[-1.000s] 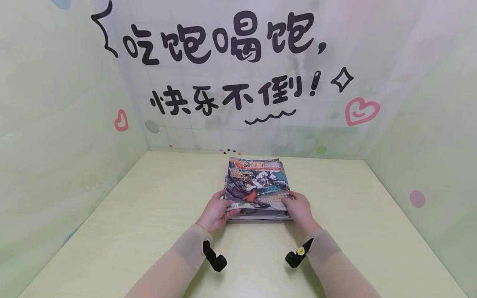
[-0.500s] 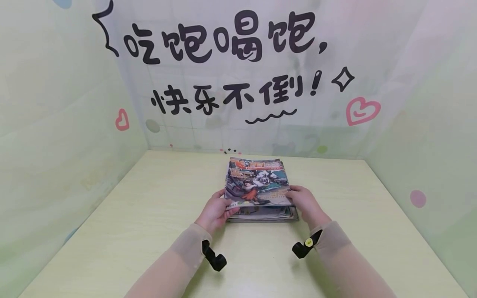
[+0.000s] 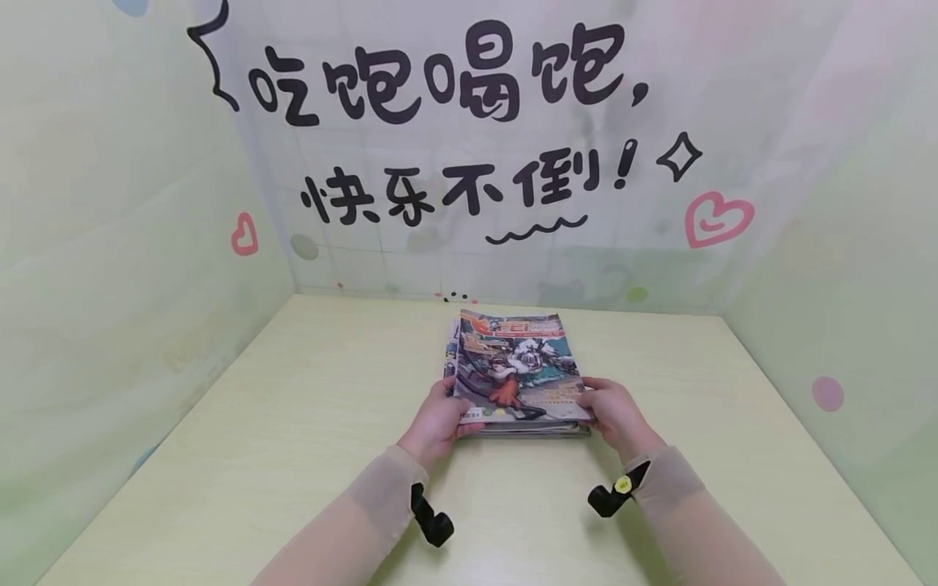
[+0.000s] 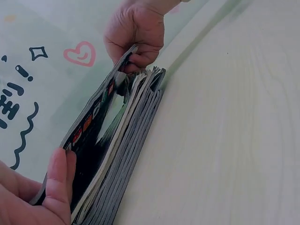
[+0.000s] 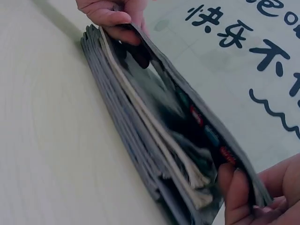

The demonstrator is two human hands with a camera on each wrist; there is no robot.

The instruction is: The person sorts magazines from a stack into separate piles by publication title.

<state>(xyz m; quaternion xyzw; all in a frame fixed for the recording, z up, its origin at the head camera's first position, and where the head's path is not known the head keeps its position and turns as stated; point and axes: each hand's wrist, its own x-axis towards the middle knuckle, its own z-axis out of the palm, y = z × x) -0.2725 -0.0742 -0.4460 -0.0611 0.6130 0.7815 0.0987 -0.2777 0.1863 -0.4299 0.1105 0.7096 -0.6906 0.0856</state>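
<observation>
A colourful comic-style magazine (image 3: pixel 516 370) lies over a stack of magazines (image 3: pixel 535 430), its near edge raised from the ones below. My left hand (image 3: pixel 438 419) pinches its near left corner, thumb on the cover and fingers beneath. On the opposite side my right hand (image 3: pixel 614 415) grips the near right edge the same way. The left wrist view shows a wedge-shaped gap between the held magazine and the page edges of the stack (image 4: pixel 124 150). In the right wrist view, fingers (image 5: pixel 234 190) reach into that gap, under the dark back cover.
The stack stands on a pale wood-grain table (image 3: pixel 330 382), toward its far side. A printed fabric backdrop (image 3: pixel 410 260) with black lettering rises behind, and similar fabric walls (image 3: pixel 828 268) flank the table. A small black wrist camera (image 3: pixel 438 529) hangs from each sleeve.
The held magazine has shifted slightly right and toward me, showing a strip of the stack at its left. My right hand has moved outward, and the left hand has followed a little.
</observation>
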